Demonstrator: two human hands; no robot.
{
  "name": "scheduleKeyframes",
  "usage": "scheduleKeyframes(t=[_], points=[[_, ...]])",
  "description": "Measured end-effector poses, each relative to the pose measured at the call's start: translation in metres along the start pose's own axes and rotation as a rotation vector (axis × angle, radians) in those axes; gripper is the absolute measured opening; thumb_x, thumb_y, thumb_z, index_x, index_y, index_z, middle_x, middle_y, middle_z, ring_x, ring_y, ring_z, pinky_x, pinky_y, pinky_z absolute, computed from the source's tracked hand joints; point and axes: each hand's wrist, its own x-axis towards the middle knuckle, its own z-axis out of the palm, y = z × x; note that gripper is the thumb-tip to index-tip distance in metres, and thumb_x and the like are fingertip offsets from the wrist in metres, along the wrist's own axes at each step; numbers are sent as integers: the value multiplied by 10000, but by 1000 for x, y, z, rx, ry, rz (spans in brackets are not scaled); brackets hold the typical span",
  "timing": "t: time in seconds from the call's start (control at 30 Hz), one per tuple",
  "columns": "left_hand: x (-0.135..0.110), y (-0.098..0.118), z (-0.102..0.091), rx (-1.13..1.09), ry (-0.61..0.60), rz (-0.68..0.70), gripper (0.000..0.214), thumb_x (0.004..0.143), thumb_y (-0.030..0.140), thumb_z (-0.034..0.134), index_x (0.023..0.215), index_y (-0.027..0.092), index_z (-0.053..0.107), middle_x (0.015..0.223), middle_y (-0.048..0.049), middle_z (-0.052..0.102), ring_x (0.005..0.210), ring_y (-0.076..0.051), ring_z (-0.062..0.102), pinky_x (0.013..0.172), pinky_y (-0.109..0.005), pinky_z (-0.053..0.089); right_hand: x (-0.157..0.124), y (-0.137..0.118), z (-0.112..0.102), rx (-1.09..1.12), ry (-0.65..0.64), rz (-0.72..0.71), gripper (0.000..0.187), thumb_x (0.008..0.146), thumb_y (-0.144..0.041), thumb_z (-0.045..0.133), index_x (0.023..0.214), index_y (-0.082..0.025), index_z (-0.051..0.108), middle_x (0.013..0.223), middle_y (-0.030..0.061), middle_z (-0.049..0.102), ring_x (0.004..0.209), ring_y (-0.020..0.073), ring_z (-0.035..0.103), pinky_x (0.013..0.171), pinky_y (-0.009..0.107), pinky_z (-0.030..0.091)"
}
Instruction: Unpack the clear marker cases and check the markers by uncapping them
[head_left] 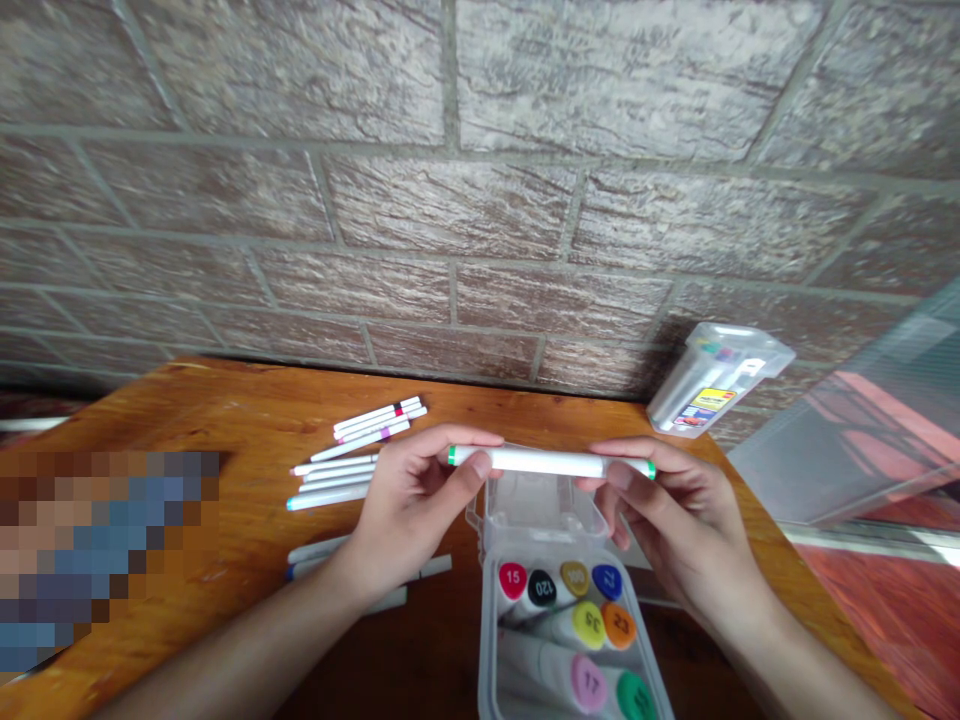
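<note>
The left hand (420, 490) pinches one end of a white marker (551, 461) between thumb and fingers, and the right hand (675, 510) pinches the other end in the same way. The marker lies almost level between them, both ends green, raised above the open lid (536, 500) of a clear case (487, 650). The case sits at the near edge of the tabletop (225, 420), between the two forearms, its lid tipped back toward the far edge. In it lie markers with numbered caps: red 15 (513, 580), black 120 (542, 588), blue 72 (607, 581), yellow 35 (589, 624), orange 23 (619, 625), pink 17 (589, 683), plus an ochre one (575, 578) and a green one (636, 695).

Left of the case, loose markers (330, 495) lie in a rough row running from near the far edge down to the left forearm, which partly hides the nearest ones. Some carry black, red or purple bands.

By the far right corner stands a second clear case (667, 405) with a yellow and blue label, near the brick wall (375, 200) behind the tabletop. A pixelated patch at the left edge cannot be made out.
</note>
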Motion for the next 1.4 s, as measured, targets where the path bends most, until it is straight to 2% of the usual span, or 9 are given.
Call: scheduleKeyframes(t=[0.2, 0.4, 0.53, 0.63, 0.77, 0.93, 1.0, 1.2, 1.4], points=[[2, 3, 2, 49, 31, 66, 79, 865, 215, 802, 938, 187, 816, 838, -30, 814, 689, -138, 707, 600, -204, 535, -4, -1, 4, -34, 61, 45, 155, 854, -325, 896, 980, -248, 847, 573, 0, 719, 458, 104, 608, 428, 177, 472], [2, 3, 3, -8, 35, 45, 101, 837, 198, 840, 937, 186, 830, 823, -22, 818, 676, -127, 716, 602, -190, 552, -5, -8, 13, -42, 117, 88, 208, 822, -363, 920, 973, -242, 844, 539, -14, 695, 445, 96, 587, 430, 177, 463], [1, 1, 3, -50, 21, 1, 184, 841, 214, 848, 1024, 196, 846, 760, -4, 790, 574, -97, 652, 500, -175, 484, -3, -8, 12, -2, 131, 91, 218, 839, -331, 902, 1022, -233, 837, 635, 5, 744, 436, 102, 601, 400, 185, 463], [0, 1, 3, -50, 17, -5, 222, 832, 220, 858, 1053, 194, 846, 727, 2, 773, 531, -90, 615, 460, -178, 449, -2, -6, 7, 21, 91, 78, 191, 867, -295, 874, 1043, -235, 829, 749, 37, 800, 435, 111, 623, 383, 196, 472], [0, 5, 3, -47, 29, 26, 208, 802, 193, 870, 1009, 182, 850, 785, -25, 815, 604, -117, 687, 530, -188, 523, -1, -4, 1, 36, 24, 60, 173, 900, -261, 840, 1071, -239, 823, 825, 58, 826, 449, 119, 653, 383, 197, 493], [1, 7, 4, -40, 39, 35, 212, 785, 191, 876, 995, 166, 853, 830, -47, 839, 678, -152, 749, 590, -204, 578, -1, -2, -1, 33, 16, 60, 185, 897, -265, 842, 1078, -233, 821, 848, 71, 831, 453, 129, 663, 377, 207, 502], [1, 6, 3, -45, 36, 33, 214, 784, 190, 877, 995, 163, 852, 820, -45, 838, 664, -146, 744, 582, -197, 574, -1, -3, 0, 26, 23, 58, 198, 883, -275, 856, 1074, -232, 823, 823, 63, 824, 441, 125, 651, 369, 206, 494], [1, 5, 3, -66, 36, 22, 223, 775, 160, 877, 995, 171, 846, 815, -31, 834, 659, -130, 734, 583, -182, 567, -3, -9, 10, 2, 96, 114, 258, 793, -322, 939, 1003, -226, 824, 553, -1, 711, 411, 125, 611, 373, 190, 459], [3, 4, 3, -62, 47, 23, 179, 783, 179, 878, 958, 166, 842, 806, -43, 821, 670, -145, 728, 591, -206, 561, -5, -10, 12, -37, 116, 121, 261, 776, -323, 952, 983, -243, 815, 538, -21, 701, 395, 122, 602, 371, 200, 457]])
